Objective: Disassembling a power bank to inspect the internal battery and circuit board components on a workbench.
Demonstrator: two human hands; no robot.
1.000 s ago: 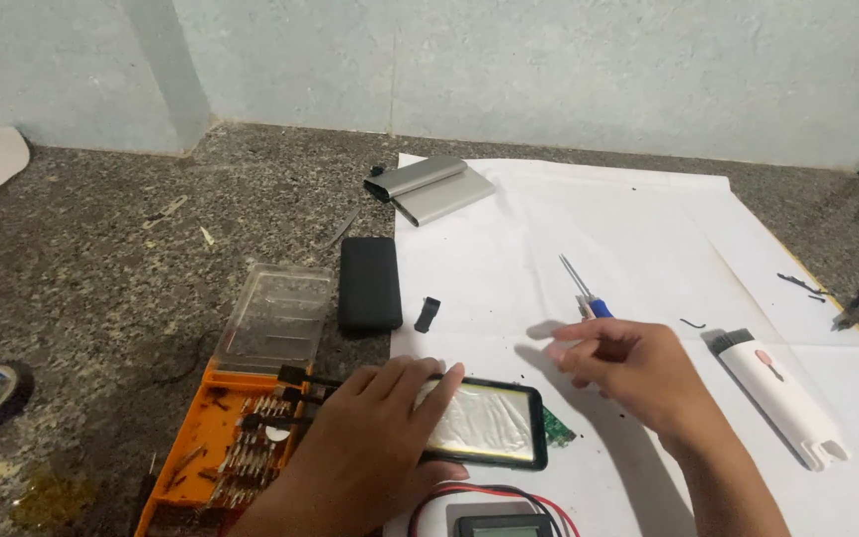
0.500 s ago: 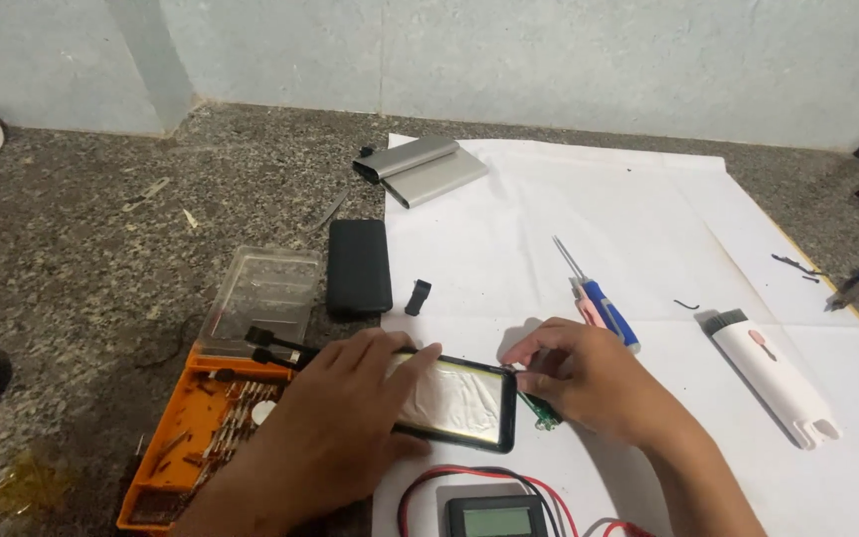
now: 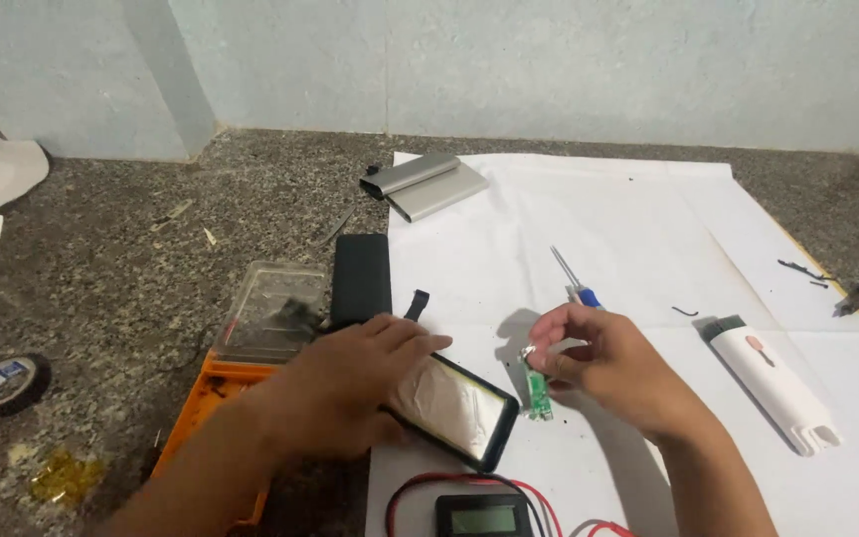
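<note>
Speckled granite counter (image 3: 131, 268) against a pale plastered wall (image 3: 509, 60); white paper sheet (image 3: 628, 239) covers its right half. Right hand (image 3: 603, 373) pinches a small green circuit board (image 3: 538, 394) between thumb and fingertips, raised just above the sheet; board narrow, upright, with what looks like a metal connector on top. Left hand (image 3: 350, 388), fingers closed around its near end, grips a black-cased battery pack (image 3: 454, 410) with a silvery cell face, tilted beside the board.

Tape roll (image 3: 7, 381), grey cases (image 3: 424, 185), white tool (image 3: 773, 383).
</note>
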